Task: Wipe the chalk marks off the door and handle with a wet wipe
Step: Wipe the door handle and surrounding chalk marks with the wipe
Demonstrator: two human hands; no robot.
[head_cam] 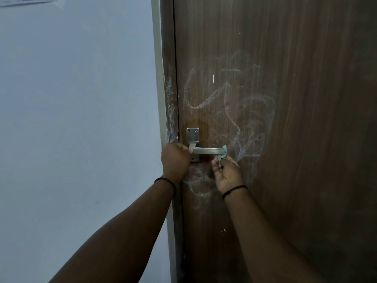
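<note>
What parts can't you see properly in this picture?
Head view only:
- Left hand: its fingers curl out of sight behind the hand at the handle base.
- Wipe: mostly hidden in the right hand.
- Door: top, bottom and right side cut off by the frame.
- Chalk below the handle: partly covered by both hands.

Pale blue-grey wall (77,119) across the whole left half of the frame, plain and matt. Faint dark streak (28,1) at the upper left corner. Light-coloured trim strip (158,58) running vertically just right of the wall, centre-left of the frame, chipped and ragged along its right edge at mid-height.
</note>
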